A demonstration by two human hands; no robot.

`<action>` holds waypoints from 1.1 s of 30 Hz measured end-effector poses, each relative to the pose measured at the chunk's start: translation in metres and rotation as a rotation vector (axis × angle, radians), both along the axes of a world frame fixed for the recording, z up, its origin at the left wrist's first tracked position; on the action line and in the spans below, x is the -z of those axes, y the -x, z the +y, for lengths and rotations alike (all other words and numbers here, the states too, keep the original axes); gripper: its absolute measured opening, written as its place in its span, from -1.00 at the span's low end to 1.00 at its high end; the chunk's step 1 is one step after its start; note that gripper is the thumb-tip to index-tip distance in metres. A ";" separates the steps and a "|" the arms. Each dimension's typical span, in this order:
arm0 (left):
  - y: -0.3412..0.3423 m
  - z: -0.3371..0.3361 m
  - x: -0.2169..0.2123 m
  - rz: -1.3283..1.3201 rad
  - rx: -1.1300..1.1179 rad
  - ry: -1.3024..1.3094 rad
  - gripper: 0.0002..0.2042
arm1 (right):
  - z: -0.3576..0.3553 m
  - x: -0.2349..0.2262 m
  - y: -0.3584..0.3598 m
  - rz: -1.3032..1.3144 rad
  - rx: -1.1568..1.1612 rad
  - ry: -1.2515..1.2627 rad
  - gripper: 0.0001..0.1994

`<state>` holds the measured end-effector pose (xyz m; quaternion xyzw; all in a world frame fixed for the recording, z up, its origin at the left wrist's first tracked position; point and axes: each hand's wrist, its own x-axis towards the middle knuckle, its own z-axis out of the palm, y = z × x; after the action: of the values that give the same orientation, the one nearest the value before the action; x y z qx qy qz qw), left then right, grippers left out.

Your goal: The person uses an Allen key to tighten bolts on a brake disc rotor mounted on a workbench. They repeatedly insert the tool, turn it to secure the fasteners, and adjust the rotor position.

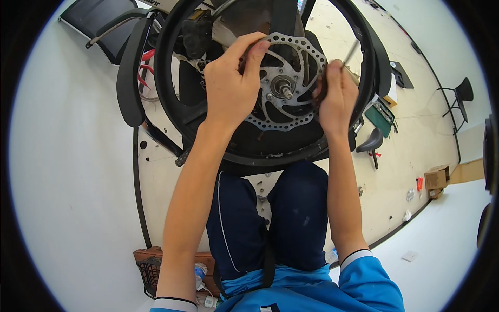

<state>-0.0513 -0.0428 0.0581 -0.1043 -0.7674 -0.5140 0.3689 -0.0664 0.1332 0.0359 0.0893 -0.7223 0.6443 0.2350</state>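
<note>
Fingers of the left hand (228,86) pinch the far-left rim of the brake disc (288,80), which sits on the hub of a black wheel (171,99) ahead of the person's knees. That disc looks stiff, thin and sharp-edged, best held by its rim. Right hand (338,99) is curled tight round a slim metal tool (351,52) at the disc's right edge. Both forearms reach straight out, wrists bent slightly inward.

Black office chair (104,23), upper left; bicycle saddle (371,141) and green mat (378,119), centre right; cardboard box (436,178), right; brown crate (152,268), lower left.
</note>
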 end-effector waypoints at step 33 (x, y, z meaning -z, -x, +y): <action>-0.056 0.003 0.086 -0.937 0.283 0.171 -0.80 | 0.038 0.047 -0.103 -0.424 -0.368 0.468 -0.71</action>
<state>0.0048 -0.0396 -0.0284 0.0050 -0.8684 -0.4860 -0.0989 0.0363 0.1710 -0.0111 0.0261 -0.5600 0.8277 -0.0256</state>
